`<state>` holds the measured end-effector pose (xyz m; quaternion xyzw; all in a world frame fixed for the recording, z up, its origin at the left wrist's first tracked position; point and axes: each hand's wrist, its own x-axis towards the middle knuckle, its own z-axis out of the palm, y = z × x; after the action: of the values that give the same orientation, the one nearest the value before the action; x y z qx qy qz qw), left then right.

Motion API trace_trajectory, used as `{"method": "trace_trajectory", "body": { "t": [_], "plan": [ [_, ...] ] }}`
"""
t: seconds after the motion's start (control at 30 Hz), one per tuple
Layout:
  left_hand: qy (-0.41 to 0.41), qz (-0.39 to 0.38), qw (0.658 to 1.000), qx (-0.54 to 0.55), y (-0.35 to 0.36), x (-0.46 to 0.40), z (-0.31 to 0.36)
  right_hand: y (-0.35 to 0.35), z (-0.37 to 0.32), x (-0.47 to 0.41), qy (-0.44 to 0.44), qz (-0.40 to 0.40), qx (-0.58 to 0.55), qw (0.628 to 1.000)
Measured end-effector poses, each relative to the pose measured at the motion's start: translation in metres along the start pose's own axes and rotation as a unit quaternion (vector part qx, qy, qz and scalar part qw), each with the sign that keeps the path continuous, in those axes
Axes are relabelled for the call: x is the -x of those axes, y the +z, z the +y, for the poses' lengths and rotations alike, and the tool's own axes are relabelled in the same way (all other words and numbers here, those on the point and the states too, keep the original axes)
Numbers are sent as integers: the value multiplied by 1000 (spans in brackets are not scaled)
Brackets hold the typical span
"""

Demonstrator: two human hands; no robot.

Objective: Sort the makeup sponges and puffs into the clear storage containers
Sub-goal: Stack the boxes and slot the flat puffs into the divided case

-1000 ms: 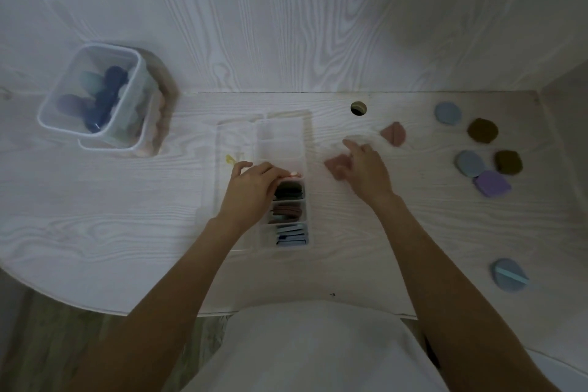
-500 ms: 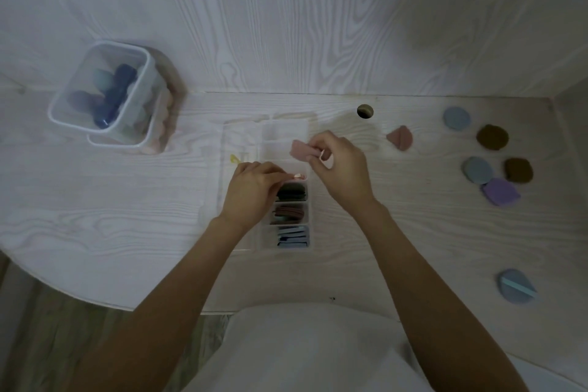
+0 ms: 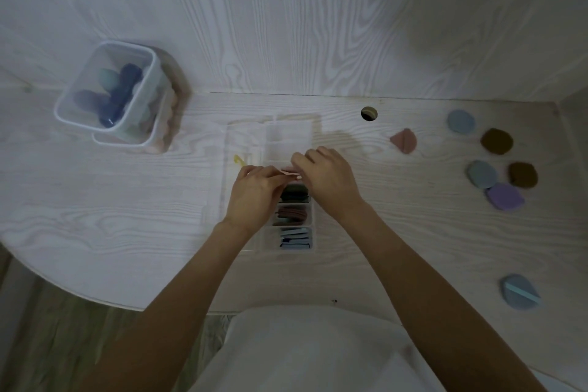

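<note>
Together both hands pinch pink puff, flat, lengthwise left-right.

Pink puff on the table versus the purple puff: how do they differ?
The pink puff lies alone near the round hole; the purple puff sits in the right-hand cluster, touching a blue puff. The pink one shows a band across it; the purple one shows none. Both lie flat, unsorted.

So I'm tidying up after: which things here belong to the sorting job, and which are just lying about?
Job: divided clear case, pink puff in both hands, loose puffs on the right, clear tub of sponges.
Lying about: yellow bit, cable hole.
</note>
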<state>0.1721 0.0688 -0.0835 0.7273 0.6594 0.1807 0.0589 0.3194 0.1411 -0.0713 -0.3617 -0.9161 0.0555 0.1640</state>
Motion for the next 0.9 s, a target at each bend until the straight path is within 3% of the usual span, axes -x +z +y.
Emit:
{"method": "trace_trajectory", "body": {
  "t": [0.23,0.53,0.67,0.73,0.9],
  "plan": [
    [11,5,1000,-5,1,3,0,9,2,-14,-41,-121,5,992],
    [-4,-17,1000,2,9,2,1,10,11,5,-6,38,-77,996],
    [-21,-39,999,-13,9,3,2,-13,52,26,165,118,-125,971],
    [-35,-45,998,4,7,2,6,-14,88,37,252,120,-100,955],
    [-2,-15,1000,8,5,-1,5,3,146,36,381,-69,-39,921]
  ]
}}
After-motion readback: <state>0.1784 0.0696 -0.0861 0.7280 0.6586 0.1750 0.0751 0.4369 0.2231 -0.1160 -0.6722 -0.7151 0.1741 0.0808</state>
